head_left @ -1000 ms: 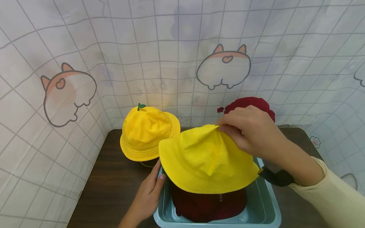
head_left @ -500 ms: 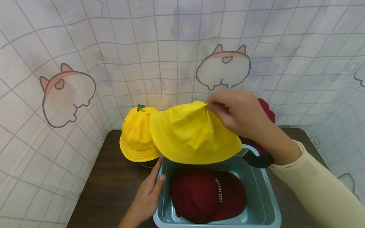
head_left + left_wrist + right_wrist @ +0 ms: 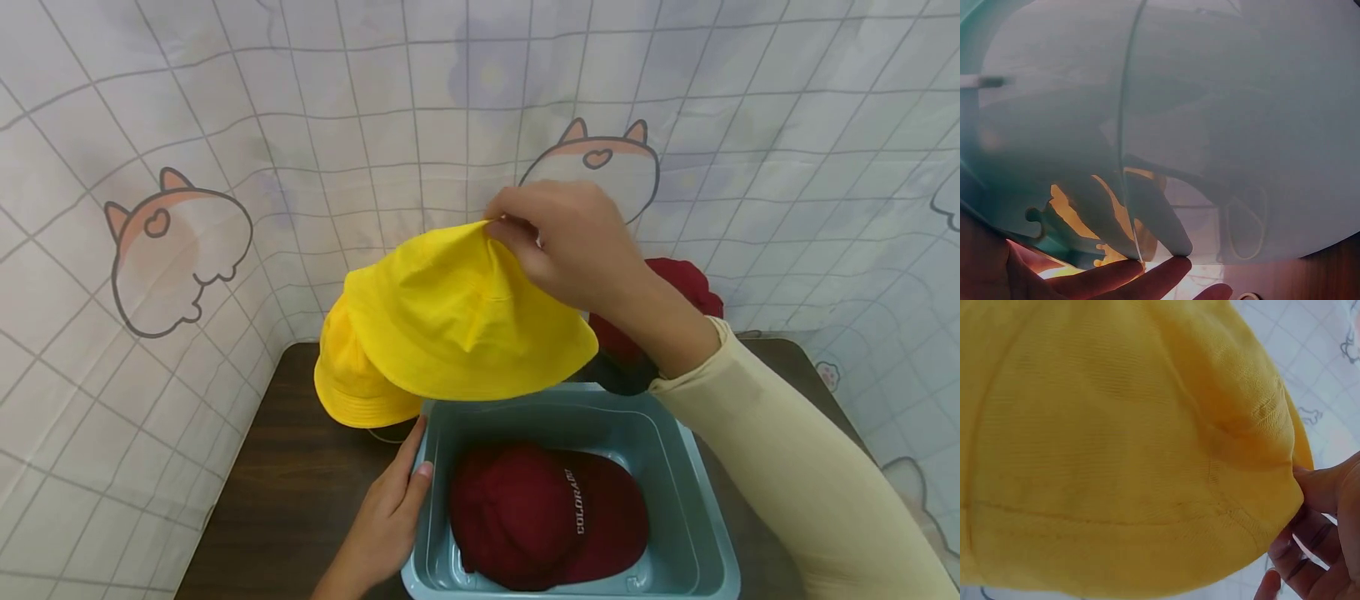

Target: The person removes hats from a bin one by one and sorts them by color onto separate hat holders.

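My right hand [image 3: 570, 242] pinches a yellow bucket hat [image 3: 457, 321] by its crown and holds it in the air. In the right wrist view the hat's cloth [image 3: 1097, 444] fills most of the frame, its edge between thumb and fingers. The hat partly covers a second yellow bucket hat [image 3: 348, 379] behind it at the left. My left hand [image 3: 386, 504] rests with straight fingers [image 3: 1154, 281] against the outer left side of a light blue plastic tub [image 3: 708, 500]. Inside the tub lies a dark red baseball cap [image 3: 517, 508] lettered COLORADO.
A dark red hat [image 3: 686, 287] stands at the back right, partly hidden by the right arm. The tub sits on a dark wooden table [image 3: 285, 492]. Behind the table hangs a white gridded cloth [image 3: 420, 83] with cartoon animals.
My right hand has lifted the yellow bucket hat up and leftward from over the tub, uncovering the baseball cap. The left hand and tub have stayed in place.
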Demonstrator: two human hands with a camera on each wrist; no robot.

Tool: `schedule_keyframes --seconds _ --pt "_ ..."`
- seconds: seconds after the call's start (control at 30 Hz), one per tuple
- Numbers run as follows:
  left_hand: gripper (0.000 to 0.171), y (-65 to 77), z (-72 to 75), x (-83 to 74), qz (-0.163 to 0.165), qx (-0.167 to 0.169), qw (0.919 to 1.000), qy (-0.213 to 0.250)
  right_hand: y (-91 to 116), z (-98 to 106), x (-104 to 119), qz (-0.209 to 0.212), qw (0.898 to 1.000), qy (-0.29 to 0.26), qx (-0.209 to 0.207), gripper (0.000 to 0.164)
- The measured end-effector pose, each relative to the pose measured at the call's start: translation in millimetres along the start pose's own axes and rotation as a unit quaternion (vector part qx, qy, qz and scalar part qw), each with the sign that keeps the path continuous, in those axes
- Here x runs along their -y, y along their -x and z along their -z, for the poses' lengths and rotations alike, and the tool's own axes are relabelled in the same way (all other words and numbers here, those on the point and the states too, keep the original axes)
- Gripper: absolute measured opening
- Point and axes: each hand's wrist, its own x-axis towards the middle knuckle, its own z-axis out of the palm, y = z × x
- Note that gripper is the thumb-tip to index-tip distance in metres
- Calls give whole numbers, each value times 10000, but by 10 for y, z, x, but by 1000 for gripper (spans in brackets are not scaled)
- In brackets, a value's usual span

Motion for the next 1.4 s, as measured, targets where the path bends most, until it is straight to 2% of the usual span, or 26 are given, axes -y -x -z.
schedule_keyframes --seconds 0.33,0.6,0.73,0.83,1.03,1.4 --pt "57 15 0 -20 110 78 9997 201 -420 -121 125 222 9996 143 119 20" --pt "57 33 1 -37 216 112 9992 302 -709 -290 223 424 9988 263 -19 20" --pt "57 32 1 -39 233 78 9993 293 -853 -412 266 364 9987 357 62 20" --pt "57 33 2 -43 243 93 9991 329 -933 -526 285 168 9983 499 249 21" --pt "58 36 -6 -49 264 137 9986 438 -999 -763 294 -155 9953 702 643 23" --pt "57 31 -14 -34 238 129 9983 521 -897 -1147 324 -182 9946 788 644 23"
